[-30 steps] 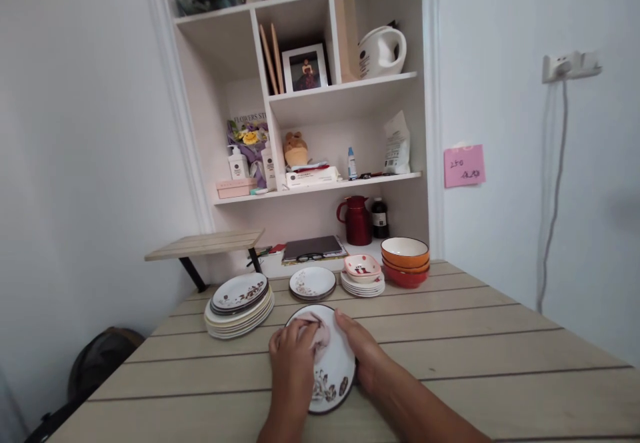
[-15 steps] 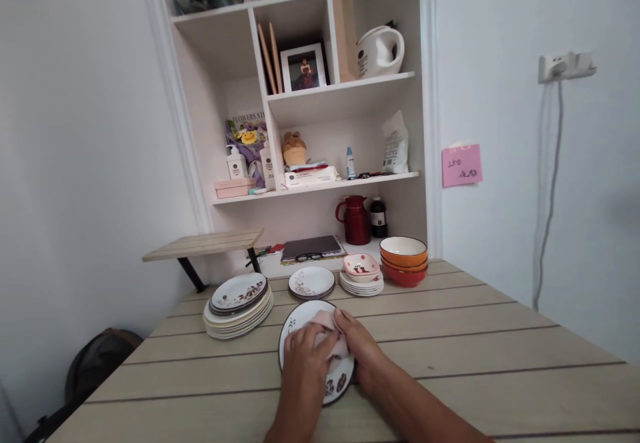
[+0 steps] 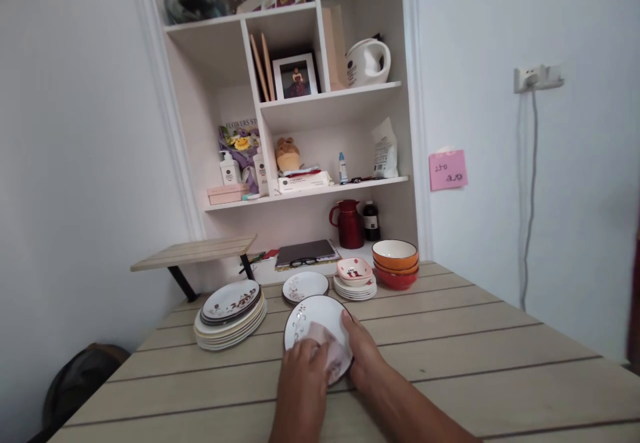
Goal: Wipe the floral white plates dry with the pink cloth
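A white plate (image 3: pixel 316 313) with a dark rim and a floral pattern is tilted up over the near part of the table. My right hand (image 3: pixel 364 351) grips its right edge, thumb over the rim and the other fingers behind it. With bent fingers, my left hand (image 3: pixel 304 369) presses a pale pink cloth (image 3: pixel 330 346) onto the lower half of the plate's face. Part of the cloth lies under those fingers. Just behind the held plate is a short stack of similar floral plates (image 3: pixel 305 285).
A taller plate stack (image 3: pixel 231 329) stands at left. Behind, at right, are small plates (image 3: pixel 356 288) under a pink dish (image 3: pixel 354 269), and orange and red bowls (image 3: pixel 396 263). A low wooden riser (image 3: pixel 195 253) and a red jug (image 3: pixel 350 224) stand farther back, below shelves.
The plate has tipped up and its right rim is now in my right hand. My left hand has slid the cloth down the plate. The view has shifted slightly.
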`<state>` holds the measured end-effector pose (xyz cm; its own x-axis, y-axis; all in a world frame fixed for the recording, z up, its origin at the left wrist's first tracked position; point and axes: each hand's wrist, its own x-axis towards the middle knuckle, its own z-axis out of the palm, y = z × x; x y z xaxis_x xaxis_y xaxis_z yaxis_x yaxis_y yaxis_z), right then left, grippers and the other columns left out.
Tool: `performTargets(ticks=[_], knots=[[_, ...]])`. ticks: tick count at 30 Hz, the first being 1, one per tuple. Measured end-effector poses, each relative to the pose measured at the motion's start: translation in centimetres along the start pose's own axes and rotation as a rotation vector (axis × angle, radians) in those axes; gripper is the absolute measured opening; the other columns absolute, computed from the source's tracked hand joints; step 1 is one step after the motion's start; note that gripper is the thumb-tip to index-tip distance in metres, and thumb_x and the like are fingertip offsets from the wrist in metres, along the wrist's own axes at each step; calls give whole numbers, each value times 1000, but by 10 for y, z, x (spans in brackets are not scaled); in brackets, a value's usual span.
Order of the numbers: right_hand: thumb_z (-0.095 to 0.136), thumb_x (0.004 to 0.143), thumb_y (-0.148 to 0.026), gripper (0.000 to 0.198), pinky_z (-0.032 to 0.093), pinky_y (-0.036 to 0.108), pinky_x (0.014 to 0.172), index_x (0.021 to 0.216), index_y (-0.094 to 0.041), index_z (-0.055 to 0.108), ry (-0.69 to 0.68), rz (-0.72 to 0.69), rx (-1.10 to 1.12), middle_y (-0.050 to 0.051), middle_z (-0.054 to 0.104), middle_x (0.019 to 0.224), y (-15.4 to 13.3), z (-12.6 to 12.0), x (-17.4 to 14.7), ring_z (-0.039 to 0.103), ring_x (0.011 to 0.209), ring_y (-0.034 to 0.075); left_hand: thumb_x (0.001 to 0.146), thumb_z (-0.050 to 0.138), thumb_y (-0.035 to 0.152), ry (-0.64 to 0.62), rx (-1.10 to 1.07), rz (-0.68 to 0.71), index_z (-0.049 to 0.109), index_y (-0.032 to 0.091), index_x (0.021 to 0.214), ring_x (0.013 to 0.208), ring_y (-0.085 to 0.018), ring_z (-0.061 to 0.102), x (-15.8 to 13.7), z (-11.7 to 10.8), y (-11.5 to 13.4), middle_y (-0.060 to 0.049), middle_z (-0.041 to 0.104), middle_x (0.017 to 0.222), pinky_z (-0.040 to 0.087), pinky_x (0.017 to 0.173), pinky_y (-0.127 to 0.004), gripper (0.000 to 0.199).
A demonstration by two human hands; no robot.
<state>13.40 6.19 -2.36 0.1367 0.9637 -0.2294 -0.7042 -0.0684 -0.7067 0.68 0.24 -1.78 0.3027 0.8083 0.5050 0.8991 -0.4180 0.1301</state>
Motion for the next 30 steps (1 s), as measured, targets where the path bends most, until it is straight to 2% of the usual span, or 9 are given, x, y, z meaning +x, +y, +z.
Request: performTargets(ticks=[4,8,10,13,15,18,22,25,30], knots=[[74,69,-40,35,54,33,71,94,-16,66,-103,-68,-98,6,74,81,2,2,-1,68,74,21,81,55,10,-48,-83,107,62,33,122,106,-20,55,-4,-2,8,-2,64,118,41,94,-33,48],[76,66,-42,38,53,31,70,90,-14,68,-189,-50,-181,7,74,80,5,3,-2,68,75,21,80,56,12,8,-58,97,60,37,125,118,-23,51,0,-5,7,-3,60,127,35,104,-42,52],[75,66,-45,40,52,31,68,91,-14,68,-241,-45,-191,7,75,81,7,4,-3,69,73,21,81,55,10,52,-22,42,58,39,126,120,-23,50,4,-6,4,-3,60,128,29,108,-47,54],[75,65,-46,42,52,31,65,92,-14,68,-267,-63,-218,8,75,81,10,4,-4,69,70,21,84,51,8,148,49,-118,58,38,126,118,-22,51,9,-4,-3,-4,61,125,26,108,-50,53],[75,66,-44,41,52,32,66,92,-13,68,-250,-75,-223,9,75,82,11,5,-5,69,70,22,86,50,10,202,112,-228,60,35,125,115,-23,53,10,-1,-8,-5,63,123,26,106,-51,47],[71,72,-39,36,54,33,69,97,-14,66,-170,-47,-197,9,76,85,10,6,-7,71,74,23,88,49,12,224,184,-302,62,32,121,112,-24,55,8,0,-15,-5,64,120,26,104,-52,41],[66,76,-36,33,55,36,70,102,-16,64,-98,-13,-155,9,76,86,4,4,-7,71,77,23,87,50,10,158,152,-272,63,26,117,112,-23,55,7,-3,-15,-6,64,118,34,97,-42,37],[66,77,-38,33,55,36,70,102,-17,63,-77,13,-120,9,76,84,0,3,-8,71,75,23,85,53,12,84,62,-224,66,22,108,105,-21,57,7,-10,-10,-5,67,108,38,89,-35,28],[62,80,-36,26,55,36,67,97,-16,62,-96,44,-79,8,75,80,-5,5,-15,70,70,23,87,53,13,83,-59,-111,68,32,106,112,-21,55,5,-16,-6,0,67,115,34,96,-41,31]])
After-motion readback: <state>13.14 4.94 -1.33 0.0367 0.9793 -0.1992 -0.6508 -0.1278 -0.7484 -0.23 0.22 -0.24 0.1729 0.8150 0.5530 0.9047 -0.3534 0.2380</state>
